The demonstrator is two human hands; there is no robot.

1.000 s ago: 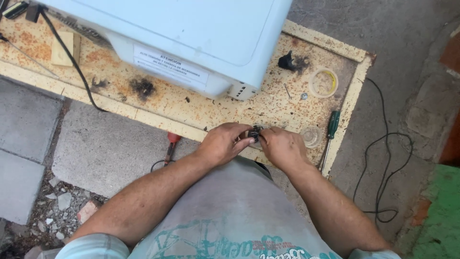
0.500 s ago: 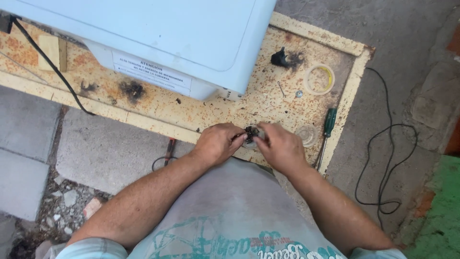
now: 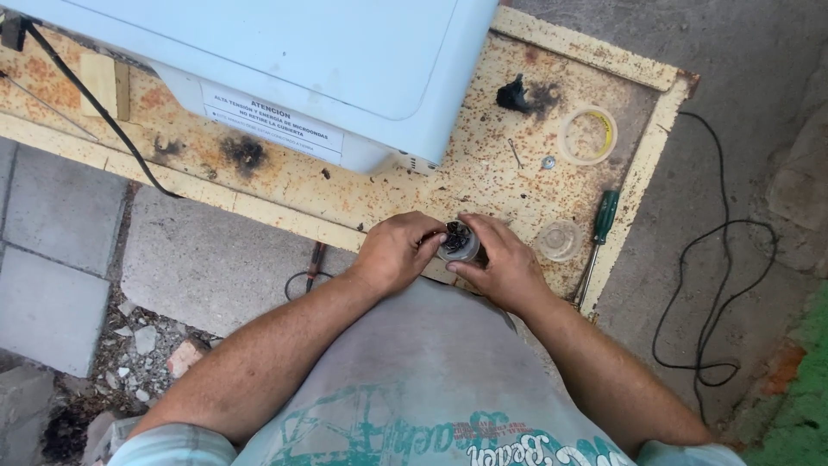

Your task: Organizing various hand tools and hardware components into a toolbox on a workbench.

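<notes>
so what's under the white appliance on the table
The white appliance sits on a rusty, speckled tabletop, with scorch marks near its front edge. Whatever lies directly beneath its body is covered and cannot be seen.

The flat cream metal tabletop (image 3: 414, 185) looks rough, speckled with rust. The big white appliance casing (image 3: 345, 60) is smooth, faintly glossy.

Large white box-shaped appliance (image 3: 285, 60) sits on the rusty cream metal tabletop (image 3: 431, 185), far left; black lump (image 3: 515, 95) and roll of clear tape (image 3: 588, 135) to its right; green-handled screwdriver (image 3: 601, 226) at right edge; left hand (image 3: 395, 255) and right hand (image 3: 500, 263) at near edge, small silver cylindrical part (image 3: 458, 244) between them; black cable (image 3: 716, 302) on ground, right of tabletop.
</notes>
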